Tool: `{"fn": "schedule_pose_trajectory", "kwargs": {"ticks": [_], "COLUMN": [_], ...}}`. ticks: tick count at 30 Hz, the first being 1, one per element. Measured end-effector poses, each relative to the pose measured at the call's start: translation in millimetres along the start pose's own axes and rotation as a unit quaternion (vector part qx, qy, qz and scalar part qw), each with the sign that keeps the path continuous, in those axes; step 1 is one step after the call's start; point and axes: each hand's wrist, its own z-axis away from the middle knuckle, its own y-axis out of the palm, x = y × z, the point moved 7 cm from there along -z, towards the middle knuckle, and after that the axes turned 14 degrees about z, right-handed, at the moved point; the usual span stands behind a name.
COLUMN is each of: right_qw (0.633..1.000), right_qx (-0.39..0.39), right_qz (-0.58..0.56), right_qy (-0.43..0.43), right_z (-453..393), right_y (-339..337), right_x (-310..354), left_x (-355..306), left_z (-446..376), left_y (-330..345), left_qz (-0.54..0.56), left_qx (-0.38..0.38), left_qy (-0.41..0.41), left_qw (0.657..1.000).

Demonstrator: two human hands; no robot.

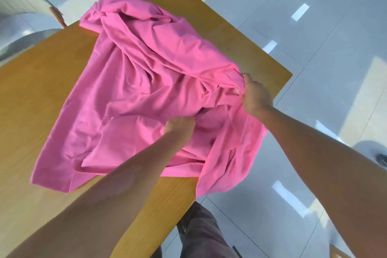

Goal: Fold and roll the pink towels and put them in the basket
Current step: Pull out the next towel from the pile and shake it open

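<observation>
gripping bunched folds of the crumpled pink towel (142,81) heaped on the wooden surface (41,81), the left hand (180,128) and right hand (256,96) both pinch cloth near its overhanging edge, probably to shake it flat for folding.

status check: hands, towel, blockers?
Left hand and right hand both grip the pink towel. Towel crumpled, unfolded, on table. No basket in view.
</observation>
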Motion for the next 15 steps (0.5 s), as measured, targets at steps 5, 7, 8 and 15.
{"fn": "schedule_pose_trajectory", "kwargs": {"ticks": [5,7,8,15], "right_qw": [0.999,0.998,0.997,0.995], "right_qx": [-0.030,-0.045,-0.052,-0.056], "right_qz": [0.041,0.047,0.051,0.072], "right_qy": [0.008,0.020,0.025,0.036], "right_z": [-7,-11,-13,-13], "right_y": [-30,-45,-53,-69], "right_x": [-15,-22,-24,-7], "left_x": [39,68,84,140], "left_z": [22,33,38,56], "left_y": [-11,-23,-30,-76], "left_qz": [-0.005,-0.010,-0.013,0.012], "left_qx": [0.017,-0.001,-0.015,-0.128], "left_qy": [0.000,-0.044,-0.068,-0.161], "left_qw": [1.000,0.999,0.997,0.979]}}
